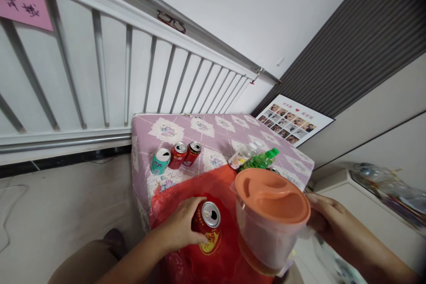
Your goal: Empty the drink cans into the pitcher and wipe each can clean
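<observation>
My left hand [181,225] is wrapped round an opened red drink can [203,222], which stands upright over a red plastic sheet with yellow print. My right hand [328,215] grips the side of a translucent pitcher [266,235] at its handle; the handle itself is mostly hidden. An orange lid [273,195] covers the pitcher, and some brownish liquid shows low inside it. The pitcher is to the right of the can, with a gap between them. Whether its base rests on anything is hidden.
Behind the left hand stand a teal can [160,161] and two red cans [177,156] on the flowered tablecloth [213,131]. Bottles with green caps [261,160] lie behind the pitcher. The red plastic sheet [186,191] covers the near table. A white radiator [166,75] runs behind.
</observation>
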Motion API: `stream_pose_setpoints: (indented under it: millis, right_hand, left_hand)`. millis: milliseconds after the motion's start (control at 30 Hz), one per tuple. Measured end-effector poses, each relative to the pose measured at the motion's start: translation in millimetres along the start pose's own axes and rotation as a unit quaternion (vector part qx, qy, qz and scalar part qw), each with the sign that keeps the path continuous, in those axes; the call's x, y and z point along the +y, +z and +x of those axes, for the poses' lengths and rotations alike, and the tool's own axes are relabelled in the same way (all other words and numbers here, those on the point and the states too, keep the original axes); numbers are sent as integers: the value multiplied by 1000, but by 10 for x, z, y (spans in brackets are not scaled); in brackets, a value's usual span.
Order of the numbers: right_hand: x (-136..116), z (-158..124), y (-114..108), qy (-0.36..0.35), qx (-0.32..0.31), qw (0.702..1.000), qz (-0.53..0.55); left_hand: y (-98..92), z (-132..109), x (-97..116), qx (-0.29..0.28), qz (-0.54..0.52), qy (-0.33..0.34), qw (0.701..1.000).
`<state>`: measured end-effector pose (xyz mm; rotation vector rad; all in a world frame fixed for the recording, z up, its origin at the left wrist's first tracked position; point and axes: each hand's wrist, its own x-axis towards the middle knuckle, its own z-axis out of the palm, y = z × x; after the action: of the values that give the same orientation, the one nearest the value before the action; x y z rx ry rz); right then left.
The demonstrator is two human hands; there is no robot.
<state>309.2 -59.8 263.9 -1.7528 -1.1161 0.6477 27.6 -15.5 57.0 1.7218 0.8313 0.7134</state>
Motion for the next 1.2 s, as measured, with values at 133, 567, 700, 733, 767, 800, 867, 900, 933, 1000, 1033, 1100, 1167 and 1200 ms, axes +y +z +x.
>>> stream_pose_setpoints:
  millis: [133,567,700,733,767,800,867,900,933,1000,1033,1100,1167,1200]
  right_hand:
    - [85,154,36,61,-30,982,174]
    - [515,705,877,-43,44,958,281]
    - [684,772,1072,-53,68,956,280]
    - [727,774,1108,-54,70,956,278]
    - [769,772,1136,-54,70,957,275]
    - [809,765,1158,-52,70,958,272]
    - [883,743,1177,-47,64,962,263]
    - [916,732,1175,-45,60,963,258]
    - [946,721,1166,-43,55,965,253]
    - [999,705,1128,-38,40,969,241]
    - [1022,699,1100,-34,30,971,234]
    - [1066,680,1026,-23,6,975,221]
    - [1117,646,921,-12,-18,976,216]
    - [1150,622,853,-6,-25,977,212]
  left_hand:
    - [21,-12,-13,4,6,-15,1000]
    - [54,-32,-87,3,28,-24,999]
    - [44,-43,-84,0,27,-28,999]
    - [42,-49,-84,0,27,-28,999]
    - [41,-56,-83,0,26,-28,999]
    - [41,-63,-82,0,25,-30,999]
    - [43,-77,-75,2,22,-35,999]
    - [46,-82,-69,4,21,-38,999]
    - [49,-86,-63,8,22,-40,999]
    - [54,-90,-46,16,24,-43,999]
    - [56,-91,-35,19,26,-43,999]
    - [56,-92,-9,22,31,-46,998]
    - [54,-94,24,27,37,-50,998]
    - [53,-96,42,30,41,-50,997]
